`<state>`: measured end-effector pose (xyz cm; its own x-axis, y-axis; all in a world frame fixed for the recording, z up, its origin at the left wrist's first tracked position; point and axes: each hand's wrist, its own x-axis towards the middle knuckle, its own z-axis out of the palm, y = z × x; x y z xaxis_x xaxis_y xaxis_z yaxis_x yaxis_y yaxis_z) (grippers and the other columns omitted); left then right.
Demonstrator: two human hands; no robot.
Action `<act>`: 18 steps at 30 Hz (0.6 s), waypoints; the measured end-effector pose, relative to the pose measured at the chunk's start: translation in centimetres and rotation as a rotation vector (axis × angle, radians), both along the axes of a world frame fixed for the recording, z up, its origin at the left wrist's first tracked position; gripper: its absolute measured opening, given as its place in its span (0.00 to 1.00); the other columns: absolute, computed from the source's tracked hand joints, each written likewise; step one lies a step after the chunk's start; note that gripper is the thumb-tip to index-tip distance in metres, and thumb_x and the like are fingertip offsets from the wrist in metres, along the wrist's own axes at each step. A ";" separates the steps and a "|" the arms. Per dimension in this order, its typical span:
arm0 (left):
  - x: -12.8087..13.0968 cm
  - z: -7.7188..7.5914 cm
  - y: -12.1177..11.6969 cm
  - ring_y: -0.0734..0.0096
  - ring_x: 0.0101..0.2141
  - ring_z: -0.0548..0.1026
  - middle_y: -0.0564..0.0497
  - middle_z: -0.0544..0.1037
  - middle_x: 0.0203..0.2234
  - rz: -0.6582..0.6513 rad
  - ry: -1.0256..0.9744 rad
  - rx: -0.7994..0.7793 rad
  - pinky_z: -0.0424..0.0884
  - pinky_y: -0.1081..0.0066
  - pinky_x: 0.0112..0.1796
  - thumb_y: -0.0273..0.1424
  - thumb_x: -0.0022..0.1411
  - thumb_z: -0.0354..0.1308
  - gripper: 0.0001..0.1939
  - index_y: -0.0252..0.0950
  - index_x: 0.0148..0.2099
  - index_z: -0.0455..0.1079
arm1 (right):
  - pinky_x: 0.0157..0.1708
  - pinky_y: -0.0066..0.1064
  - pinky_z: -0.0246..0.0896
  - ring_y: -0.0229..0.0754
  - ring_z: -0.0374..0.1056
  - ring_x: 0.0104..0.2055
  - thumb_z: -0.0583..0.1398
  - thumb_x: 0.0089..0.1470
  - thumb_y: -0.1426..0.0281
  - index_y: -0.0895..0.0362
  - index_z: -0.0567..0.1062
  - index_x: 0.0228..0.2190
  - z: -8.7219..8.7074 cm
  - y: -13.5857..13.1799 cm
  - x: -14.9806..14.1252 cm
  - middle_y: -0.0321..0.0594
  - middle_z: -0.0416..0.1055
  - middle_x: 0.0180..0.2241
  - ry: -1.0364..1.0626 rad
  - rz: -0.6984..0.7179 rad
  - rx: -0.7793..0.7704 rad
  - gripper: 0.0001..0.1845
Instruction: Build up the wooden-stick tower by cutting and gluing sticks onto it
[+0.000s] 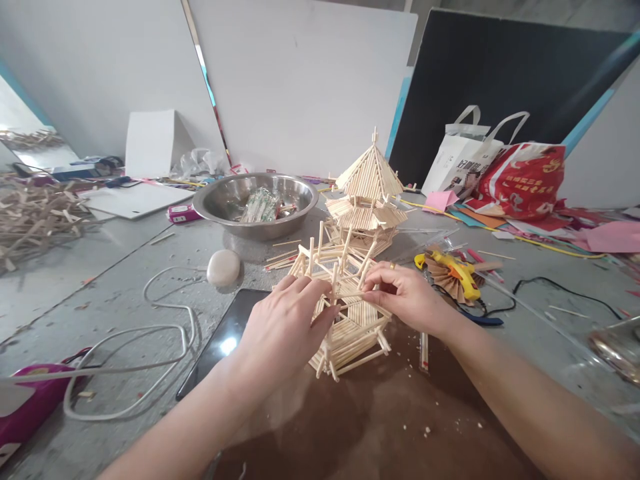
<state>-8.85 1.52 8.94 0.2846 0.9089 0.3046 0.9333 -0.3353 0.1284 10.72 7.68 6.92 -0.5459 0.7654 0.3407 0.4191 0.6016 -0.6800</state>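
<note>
A partly built model of thin wooden sticks [355, 333] stands on a brown board in front of me, with several upright sticks rising from its rim. My right hand [407, 293], wearing a ring, pinches the end of a short wooden stick [350, 295] that lies level across the model. My left hand [295, 320] is closed at the model's left side, thumb and fingers around the stick's other end near an upright post; its exact grip is partly hidden. Just behind stands a stick pavilion [370, 180] with a pointed roof.
A steel basin [255, 207] holds bagged sticks. Left are a dark tablet [225, 343], a round white object [223, 268] and a looping white cable [187, 327]. A yellow glue gun [457, 270] lies right, before a red bag [523, 180]. More sticks [40, 213] are piled far left.
</note>
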 end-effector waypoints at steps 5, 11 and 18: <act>0.1 0.1 -0.1 0.65 0.34 0.67 0.52 0.71 0.29 -0.001 0.001 -0.005 0.64 0.69 0.29 0.33 0.58 0.49 0.06 0.39 0.37 0.64 | 0.28 0.27 0.54 0.34 0.61 0.28 0.58 0.48 0.68 0.57 0.71 0.24 0.1 0.0 -0.2 0.36 0.68 0.27 -0.009 -0.001 -0.008 0.05; 0.0 0.2 -0.1 0.64 0.34 0.68 0.52 0.71 0.30 -0.005 -0.016 -0.004 0.64 0.69 0.29 0.32 0.58 0.49 0.05 0.40 0.37 0.63 | 0.27 0.27 0.54 0.34 0.60 0.27 0.59 0.48 0.68 0.57 0.71 0.25 0.3 0.0 -0.2 0.35 0.68 0.27 -0.023 -0.021 -0.007 0.05; 0.0 0.0 0.0 0.64 0.35 0.68 0.53 0.71 0.30 -0.008 -0.014 -0.008 0.64 0.69 0.29 0.33 0.59 0.48 0.05 0.40 0.37 0.63 | 0.26 0.27 0.53 0.33 0.59 0.26 0.59 0.48 0.67 0.57 0.71 0.24 0.2 -0.2 -0.3 0.36 0.68 0.28 -0.031 -0.041 -0.005 0.06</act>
